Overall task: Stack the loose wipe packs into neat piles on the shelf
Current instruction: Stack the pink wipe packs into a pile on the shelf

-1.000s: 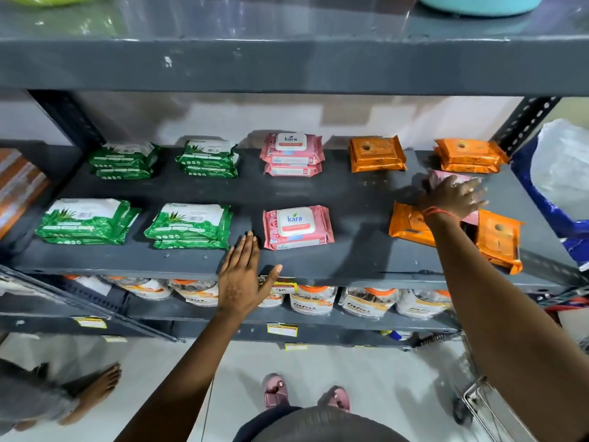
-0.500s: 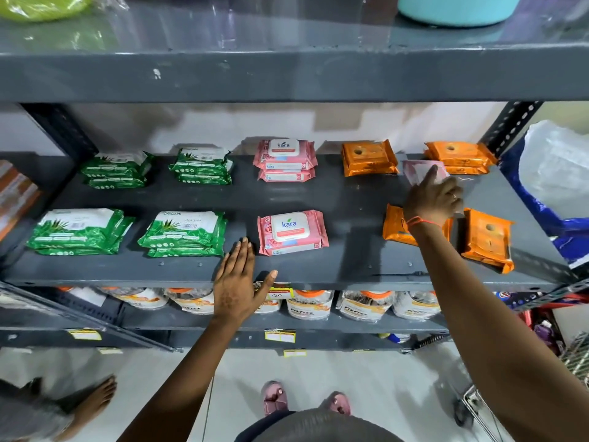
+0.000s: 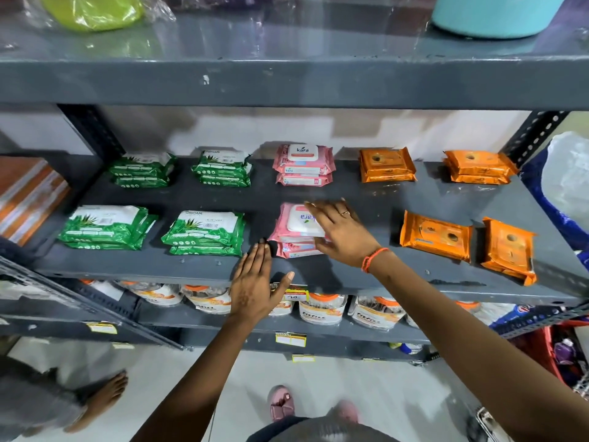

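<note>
Pink plastic wipe pack [image 3: 293, 218], white lid up, lies under my right hand [image 3: 342, 232], whose spread fingers [image 3: 318, 213] press flat on it atop a second pink pack [image 3: 294, 250]. My left hand [image 3: 255, 288] rests open, fingers extended, on the grey metal shelf [image 3: 366, 199] edge, fingertips just left of that pile.

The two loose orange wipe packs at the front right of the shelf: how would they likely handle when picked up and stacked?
The orange wipe packs look like soft foil pouches with crimped ends, so probably pliable, sagging slightly if lifted by one edge. The glossy wrap suggests they may slide on each other. They lie flat and wide, so tipping or rolling seems unlikely.
</note>
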A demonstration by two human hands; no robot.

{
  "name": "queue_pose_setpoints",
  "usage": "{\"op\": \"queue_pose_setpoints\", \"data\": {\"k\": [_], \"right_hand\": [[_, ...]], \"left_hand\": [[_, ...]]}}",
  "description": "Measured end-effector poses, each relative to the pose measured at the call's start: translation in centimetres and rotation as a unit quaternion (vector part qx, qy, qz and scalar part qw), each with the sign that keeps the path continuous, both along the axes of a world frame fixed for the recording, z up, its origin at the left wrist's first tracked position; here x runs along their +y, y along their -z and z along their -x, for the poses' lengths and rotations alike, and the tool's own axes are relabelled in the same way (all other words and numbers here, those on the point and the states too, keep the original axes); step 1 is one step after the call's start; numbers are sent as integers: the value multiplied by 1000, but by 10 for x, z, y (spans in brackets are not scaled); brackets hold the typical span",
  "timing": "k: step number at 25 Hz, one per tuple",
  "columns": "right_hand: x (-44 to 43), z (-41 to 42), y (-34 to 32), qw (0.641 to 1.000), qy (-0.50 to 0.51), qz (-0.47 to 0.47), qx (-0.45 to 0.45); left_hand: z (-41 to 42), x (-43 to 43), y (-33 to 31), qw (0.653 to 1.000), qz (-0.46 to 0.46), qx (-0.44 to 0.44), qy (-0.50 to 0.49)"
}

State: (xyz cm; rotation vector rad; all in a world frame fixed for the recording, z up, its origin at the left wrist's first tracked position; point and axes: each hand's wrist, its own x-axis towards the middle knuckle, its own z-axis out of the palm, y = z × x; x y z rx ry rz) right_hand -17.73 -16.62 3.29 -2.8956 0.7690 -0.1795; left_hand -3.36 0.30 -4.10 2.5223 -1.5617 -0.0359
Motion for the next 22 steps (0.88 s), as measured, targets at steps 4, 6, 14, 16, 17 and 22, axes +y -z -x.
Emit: {"op": "queue_pose_setpoints", "data": {"k": [4, 6, 14, 16, 17, 22], "right_hand": [[-12, -6, -10, 1000, -22, -17, 12], [-13, -8, -14, 1000, -27, 6, 5], [40, -48, -25, 964, 263, -25, 25], [46, -60, -25, 975, 218, -4, 47], [43, -55, -28, 981, 183, -24, 57], [28, -36, -33, 971, 144, -91, 167]], "left_hand": [[0, -1, 1, 1000, -3, -3, 3], [-1, -2, 2, 1000, -7, -6, 2], [1, 0, 0, 1000, 17, 8, -1], [1, 0, 0, 1000, 25, 14, 5], [0, 0, 0, 1000, 28, 12, 9], [-1, -1, 4, 1000, 25, -5, 8]]}}
